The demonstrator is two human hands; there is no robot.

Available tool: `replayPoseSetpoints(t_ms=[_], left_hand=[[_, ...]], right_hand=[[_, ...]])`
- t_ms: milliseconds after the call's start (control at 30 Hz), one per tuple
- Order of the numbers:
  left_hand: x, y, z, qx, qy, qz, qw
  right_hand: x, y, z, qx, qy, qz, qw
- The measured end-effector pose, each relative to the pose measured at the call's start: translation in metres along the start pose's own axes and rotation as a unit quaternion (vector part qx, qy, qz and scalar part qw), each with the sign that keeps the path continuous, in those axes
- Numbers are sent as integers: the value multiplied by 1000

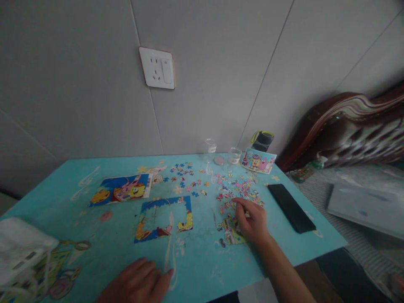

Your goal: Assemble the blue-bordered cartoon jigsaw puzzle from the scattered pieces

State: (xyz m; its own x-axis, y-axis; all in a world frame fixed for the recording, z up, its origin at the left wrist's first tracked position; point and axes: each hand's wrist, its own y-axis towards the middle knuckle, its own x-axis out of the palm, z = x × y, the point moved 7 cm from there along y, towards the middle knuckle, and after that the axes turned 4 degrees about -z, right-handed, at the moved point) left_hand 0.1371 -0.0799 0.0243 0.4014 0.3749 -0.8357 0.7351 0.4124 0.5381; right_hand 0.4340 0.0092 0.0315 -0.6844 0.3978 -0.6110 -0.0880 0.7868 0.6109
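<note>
My right hand (252, 219) is over the near edge of a pile of loose jigsaw pieces (240, 185). Its fingers are curled together with the index fingertip at the pieces; whatever may be between them is hidden. My left hand (139, 281) rests on the table near its front edge, holding nothing, its fingers loosely bent and the thumb apart. Beyond it lies a partly joined jigsaw frame (148, 205) with a blue border and a bare middle. Smaller groups of blue pieces (182, 169) and mixed pieces (195, 184) are scattered behind the frame.
A cartoon picture sheet (123, 188) lies left of the frame. Clear tubs (234, 155), another clear container (210, 147), a picture card (259, 161) and a dark cup (262, 141) stand at the back. A black flat case (291, 208) lies right, a white device (22, 244) left.
</note>
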Motion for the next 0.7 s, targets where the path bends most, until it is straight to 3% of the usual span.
replayPoseSetpoints(t_ms=[100,267,367,500,633,700], left_hand=[[8,33,11,92,23,-38,995],[38,74,15,152,1,-18,988],[51,78,7,146,-16,-14,989],[44,69,-11,104,-54,1,993],[30,65,-25,52,-121,57,990],[31,65,-25,54,-139,60,987]], right_hand=[[-1,1,6,17,-8,8,1000],[-11,1,18,58,-31,41,997],[-17,-2,23,84,-50,63,993],[-22,-1,29,137,-57,84,985],[-20,30,36,122,-82,38,988],[-19,48,42,102,-100,15,990]])
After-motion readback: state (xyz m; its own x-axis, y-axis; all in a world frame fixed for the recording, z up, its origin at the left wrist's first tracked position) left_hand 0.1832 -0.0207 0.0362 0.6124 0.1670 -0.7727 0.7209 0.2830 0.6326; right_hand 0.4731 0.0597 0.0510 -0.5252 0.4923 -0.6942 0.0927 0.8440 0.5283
